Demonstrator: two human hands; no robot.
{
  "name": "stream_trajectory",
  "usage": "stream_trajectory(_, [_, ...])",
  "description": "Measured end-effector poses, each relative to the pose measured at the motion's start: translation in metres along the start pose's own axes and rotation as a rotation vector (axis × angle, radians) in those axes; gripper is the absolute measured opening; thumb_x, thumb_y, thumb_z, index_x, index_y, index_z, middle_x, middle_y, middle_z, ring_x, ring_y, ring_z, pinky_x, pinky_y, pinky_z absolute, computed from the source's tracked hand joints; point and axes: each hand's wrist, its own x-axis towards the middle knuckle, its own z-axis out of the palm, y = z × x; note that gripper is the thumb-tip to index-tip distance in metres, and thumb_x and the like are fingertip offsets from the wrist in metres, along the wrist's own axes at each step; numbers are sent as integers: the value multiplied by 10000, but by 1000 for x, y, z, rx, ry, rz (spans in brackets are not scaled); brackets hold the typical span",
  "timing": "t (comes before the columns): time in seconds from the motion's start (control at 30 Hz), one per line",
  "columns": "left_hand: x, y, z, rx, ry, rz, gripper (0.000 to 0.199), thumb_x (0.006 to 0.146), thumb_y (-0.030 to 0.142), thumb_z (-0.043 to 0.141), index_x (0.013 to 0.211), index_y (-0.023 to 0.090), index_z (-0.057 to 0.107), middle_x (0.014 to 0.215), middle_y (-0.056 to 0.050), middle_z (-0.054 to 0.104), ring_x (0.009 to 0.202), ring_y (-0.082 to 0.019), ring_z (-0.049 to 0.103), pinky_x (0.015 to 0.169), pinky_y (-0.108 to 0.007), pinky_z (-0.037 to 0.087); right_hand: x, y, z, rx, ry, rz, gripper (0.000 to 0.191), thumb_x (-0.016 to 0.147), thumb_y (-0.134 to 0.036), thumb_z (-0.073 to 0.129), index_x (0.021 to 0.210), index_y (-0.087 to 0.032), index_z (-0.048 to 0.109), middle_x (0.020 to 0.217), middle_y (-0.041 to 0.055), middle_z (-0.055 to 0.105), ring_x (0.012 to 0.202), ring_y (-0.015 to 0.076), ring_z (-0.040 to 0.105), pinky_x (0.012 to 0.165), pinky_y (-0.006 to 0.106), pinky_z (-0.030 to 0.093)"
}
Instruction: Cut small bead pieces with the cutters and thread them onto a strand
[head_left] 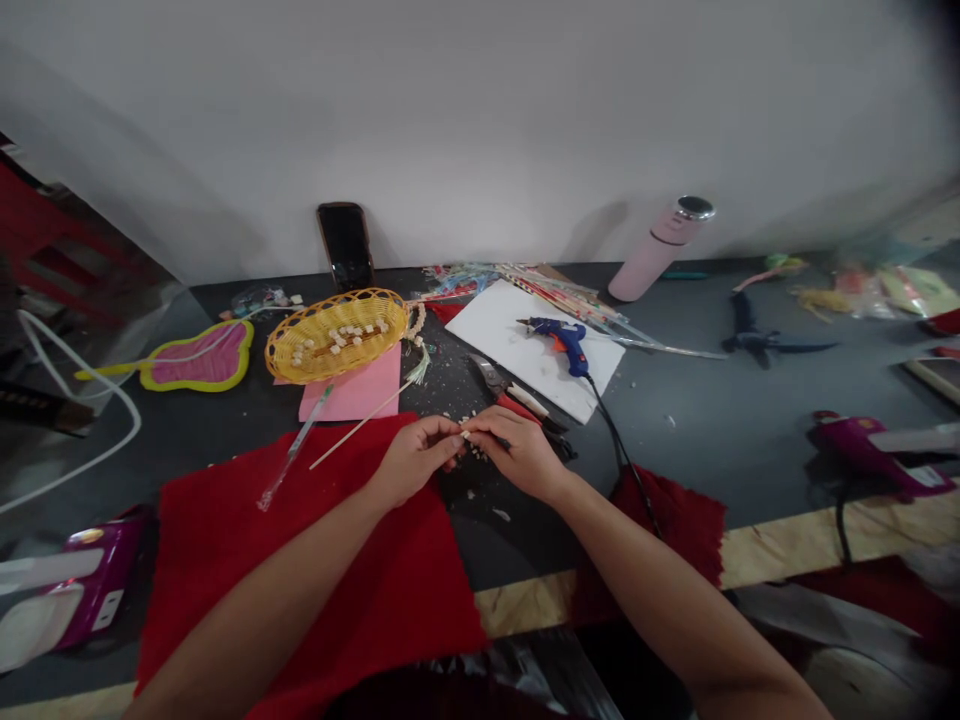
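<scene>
My left hand [411, 458] and my right hand [523, 452] meet at the middle of the dark table. Between their fingertips they pinch a small pale piece [466, 434], too small to name its kind. Similar pale bits lie scattered on the table just under and behind the fingers. Close behind my right hand are pliers [489, 374] with red handles, partly covered. Left of my hands, a thin pale stick [360, 424] rests across the edge of the red cloth [300, 560], over which my left forearm reaches.
A yellow basket [281, 345] with pale pieces stands on pink paper [375, 388]. A blue glue gun [568, 342] lies on a white board [480, 318], its cord trailing forward. Along the wall are a phone [346, 245] and pink bottle [654, 255]. Purple devices [105, 580] sit at both sides.
</scene>
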Motion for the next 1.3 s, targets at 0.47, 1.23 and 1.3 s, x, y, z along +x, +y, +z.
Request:
stream_trajectory(0.47, [-1,1,-3,89,-30,61,214,778,363,600,784,151,627,685,12,581,562,-87,491,547,-207,407,0,0,1,-4,-33,-8,170,908,-195,481,982,-201,634,891,62,645,841,152,604,762,292,504])
stream_trajectory(1.23, [-2,-1,-3,137,-44,48,232,798,379,579,810,148,604,684,18,572,557,-76,480,549,-197,382,0,-4,-6,78,-107,159,138,898,-239,480,879,-186,606,813,26,619,753,132,568,703,255,457])
stream_trajectory(1.3, [-2,-1,-4,128,-47,38,231,798,379,579,821,150,602,692,18,575,559,-75,481,553,-197,383,0,-4,-7,84,-98,159,118,886,-244,505,899,-189,608,836,28,628,771,135,576,713,258,463])
